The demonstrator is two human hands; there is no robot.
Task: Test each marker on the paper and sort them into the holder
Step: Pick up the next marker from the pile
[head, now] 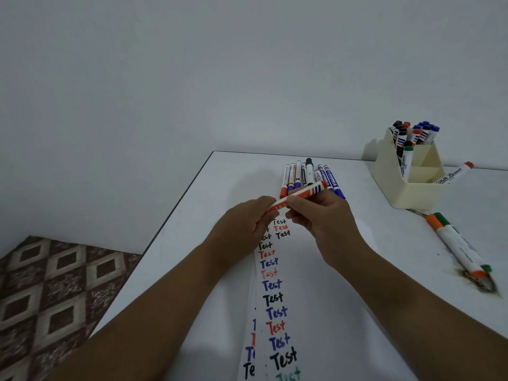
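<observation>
A red-and-white marker is held over the far end of the paper. My left hand grips its near end and my right hand pinches its middle. The white paper strip carries a column of "Test" words in black, red, blue and green. Beyond the hands, a row of several markers lies on the table. The cream holder stands at the back right, its rear compartment full of several upright markers.
The white table ends at a left edge, with patterned floor beyond. Orange and green markers lie at the right over a dark smudge. One red-capped marker lies behind the holder. A plain wall stands behind.
</observation>
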